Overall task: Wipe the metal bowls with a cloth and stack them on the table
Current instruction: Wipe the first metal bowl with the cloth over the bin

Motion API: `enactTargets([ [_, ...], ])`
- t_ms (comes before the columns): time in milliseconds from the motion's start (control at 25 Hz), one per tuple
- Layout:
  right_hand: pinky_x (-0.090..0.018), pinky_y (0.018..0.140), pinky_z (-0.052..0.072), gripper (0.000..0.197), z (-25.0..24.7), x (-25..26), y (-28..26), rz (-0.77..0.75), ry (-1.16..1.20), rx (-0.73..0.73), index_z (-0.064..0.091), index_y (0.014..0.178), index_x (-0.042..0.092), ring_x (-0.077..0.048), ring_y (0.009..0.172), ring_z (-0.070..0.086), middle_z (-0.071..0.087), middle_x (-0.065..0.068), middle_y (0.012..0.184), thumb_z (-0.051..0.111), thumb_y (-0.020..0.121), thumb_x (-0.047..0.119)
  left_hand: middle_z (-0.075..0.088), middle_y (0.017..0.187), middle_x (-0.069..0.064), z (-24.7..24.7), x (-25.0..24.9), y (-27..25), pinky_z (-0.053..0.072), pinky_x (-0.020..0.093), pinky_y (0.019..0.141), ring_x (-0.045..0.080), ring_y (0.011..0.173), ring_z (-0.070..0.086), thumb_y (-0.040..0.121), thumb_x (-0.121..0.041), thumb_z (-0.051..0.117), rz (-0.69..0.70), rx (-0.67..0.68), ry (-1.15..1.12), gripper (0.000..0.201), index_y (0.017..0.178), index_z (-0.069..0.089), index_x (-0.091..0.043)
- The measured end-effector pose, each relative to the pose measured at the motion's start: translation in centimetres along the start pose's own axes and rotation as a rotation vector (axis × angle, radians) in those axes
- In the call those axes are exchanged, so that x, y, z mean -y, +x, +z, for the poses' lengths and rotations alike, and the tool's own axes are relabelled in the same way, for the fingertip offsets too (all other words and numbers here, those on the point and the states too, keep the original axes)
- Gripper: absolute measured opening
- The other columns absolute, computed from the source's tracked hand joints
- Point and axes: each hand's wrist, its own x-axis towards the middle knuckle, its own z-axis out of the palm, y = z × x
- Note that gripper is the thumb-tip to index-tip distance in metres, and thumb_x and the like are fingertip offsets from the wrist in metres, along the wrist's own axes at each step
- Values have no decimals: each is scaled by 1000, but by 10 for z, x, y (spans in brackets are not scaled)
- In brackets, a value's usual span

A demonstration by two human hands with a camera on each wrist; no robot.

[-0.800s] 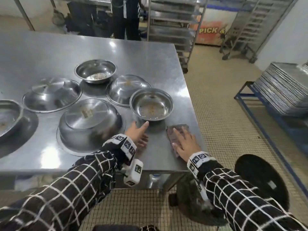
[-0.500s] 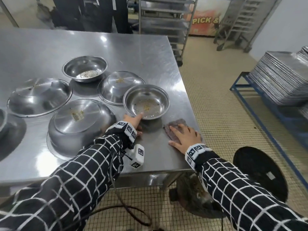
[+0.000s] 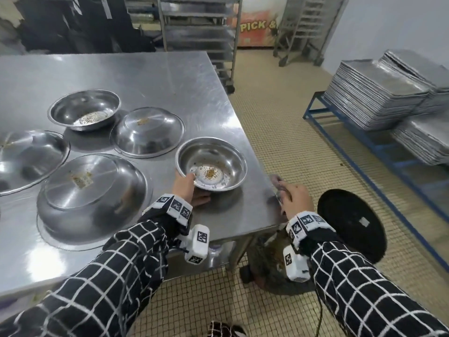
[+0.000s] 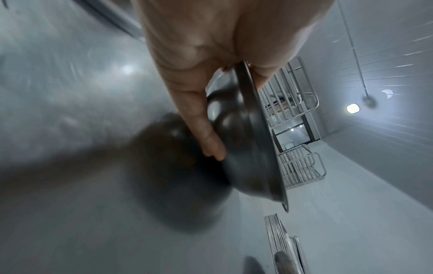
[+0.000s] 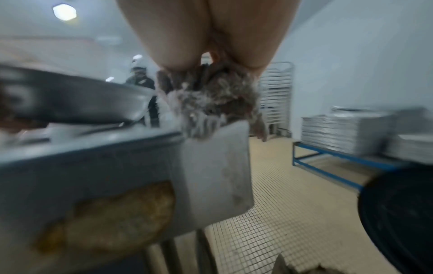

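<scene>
Head view, left hand (image 3: 185, 188) gripping bowl (image 3: 213, 164) rim, right wrist view alone, blurrily, right hand (image 5: 206, 35) clutching cloth (image 5: 211, 100)

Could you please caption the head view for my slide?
Left hand grips a soiled bowl; right hand holds the cloth.

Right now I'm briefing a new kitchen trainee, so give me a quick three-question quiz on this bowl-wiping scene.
1. True or false: the left hand grips the rim of the upright bowl with crumbs.
2. What does the right hand hold? A) spoon B) cloth C) tray
3. Fill in: the bowl nearest the left forearm, the large bowl, lies ____ on the table.

Key: 1 true; 2 B; 3 upside down.
</scene>
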Motion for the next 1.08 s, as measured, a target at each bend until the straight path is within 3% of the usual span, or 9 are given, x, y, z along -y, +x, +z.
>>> enactTargets([
  [120, 1, 62, 39, 33, -30, -10, -12, 35, 155, -157, 56, 129, 16, -8, 78, 51, 47, -2, 102, 51, 96, 12, 62, 101, 21, 28, 8, -3, 55, 35, 50, 35, 76, 65, 92, -25, 41, 5, 57, 64, 36, 126, 44, -12],
  [240, -3, 72, 42, 32, -65, -17, -8, -61, 182, -209, 56, 128, 13, -3, 84, 51, 51, -2, 109, 50, 96, 13, 59, 119, 21, 73, 11, -15, 54, 43, 76, 42, 107, 60, 90, -36, 43, 89, 144, 280, 31, 108, 51, -12],
  [280, -10, 80, 43, 31, -73, -21, -1, -117, 153, -201, 57, 127, 12, -6, 89, 50, 53, -3, 110, 50, 96, 13, 59, 121, 22, 90, 9, -23, 54, 42, 79, 40, 105, 61, 86, -40, 45, 121, 198, 343, 35, 108, 52, -14],
  [400, -22, 90, 41, 30, -92, -39, 25, -218, 76, -60, 59, 124, 13, -11, 100, 49, 50, -3, 114, 50, 96, 14, 61, 90, 18, 142, 7, -47, 51, 20, 53, 19, 68, 58, 95, -33, 43, 286, 325, 452, 26, 108, 52, -13],
  [600, -13, 94, 26, 32, -104, -68, 67, -292, -11, 5, 58, 127, 9, -19, 113, 47, 50, -8, 123, 50, 95, 13, 59, 97, -5, 207, 13, -52, 47, 27, 81, 16, 91, 60, 102, -27, 32, 422, 478, 606, 25, 122, 46, -34],
  [760, -14, 102, 26, 37, -109, -85, 69, -420, 103, 159, 58, 128, 12, -12, 110, 45, 47, -2, 122, 52, 92, 7, 65, 97, -4, 241, 12, -58, 47, 12, 71, 9, 88, 64, 102, -35, 32, 500, 457, 665, 41, 143, 31, -37],
  [840, -9, 102, 21, 42, -107, -94, 64, -514, 51, 307, 56, 131, 17, -5, 110, 39, 47, 2, 124, 52, 91, 4, 63, 110, 4, 250, 11, -59, 50, 22, 83, 20, 100, 62, 102, -38, 31, 495, 421, 671, 43, 145, 29, -37],
  [960, -12, 105, 25, 39, -114, -110, 71, -521, -72, 460, 60, 127, 12, -16, 119, 46, 49, -4, 133, 51, 90, 4, 61, 118, 16, 262, 6, -49, 50, 49, 93, 34, 103, 61, 101, -40, 32, 533, 396, 755, 45, 145, 23, -45],
  [1080, -23, 95, 40, 31, -141, -115, 96, -492, -75, 193, 64, 119, 9, -19, 103, 52, 53, -8, 120, 53, 90, 6, 59, 121, 14, 273, -6, -41, 55, 46, 86, 30, 99, 64, 100, -36, 37, 520, 460, 756, 47, 144, 24, -45],
])
